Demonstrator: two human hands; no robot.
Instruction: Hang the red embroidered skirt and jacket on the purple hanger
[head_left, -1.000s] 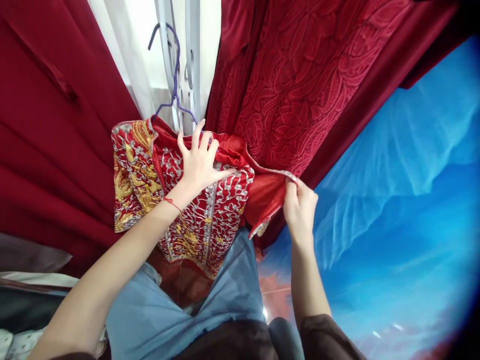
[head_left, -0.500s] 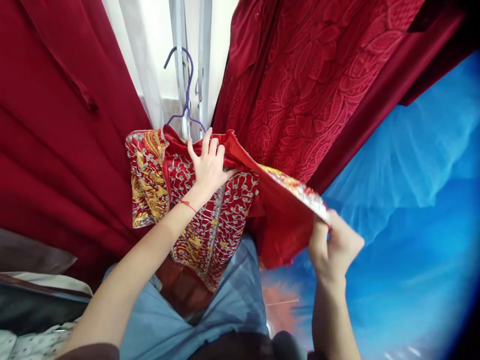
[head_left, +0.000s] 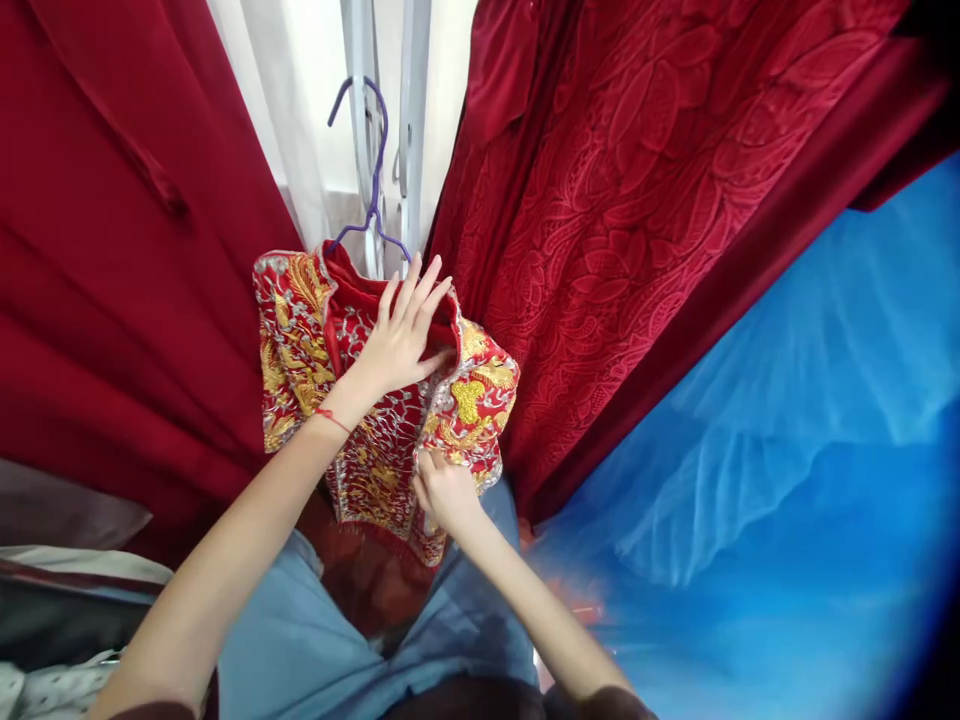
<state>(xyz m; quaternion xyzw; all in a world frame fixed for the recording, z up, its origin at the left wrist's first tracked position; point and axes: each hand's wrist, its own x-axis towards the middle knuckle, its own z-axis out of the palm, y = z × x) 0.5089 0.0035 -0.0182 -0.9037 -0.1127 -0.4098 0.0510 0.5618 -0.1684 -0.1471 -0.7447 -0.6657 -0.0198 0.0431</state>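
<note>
A short red jacket (head_left: pixel 300 330) with gold and silver embroidery hangs on a purple hanger (head_left: pixel 375 170). My left hand (head_left: pixel 401 340) lies across the jacket's neck opening, fingers spread, the thumb at the right-hand collar edge. Lower down, my right hand (head_left: pixel 448 490) is closed on the front edge of the jacket's right-hand panel, which lies folded over the front. Through the opening between the panels, the patterned inner side of the back shows. The hanger's lower part is hidden inside the jacket.
Dark red cloth (head_left: pixel 112 300) hangs at the left. A red lace gown (head_left: pixel 622 200) hangs at the right, beside bright blue tulle (head_left: pixel 810 400). Pale metal poles (head_left: pixel 412 120) stand behind the hanger. My legs in blue trousers (head_left: pixel 300 640) are below.
My right hand has swung the jacket's right-hand panel from far out at the right back over the front. My left hand has shifted slightly left, still spread at the neck.
</note>
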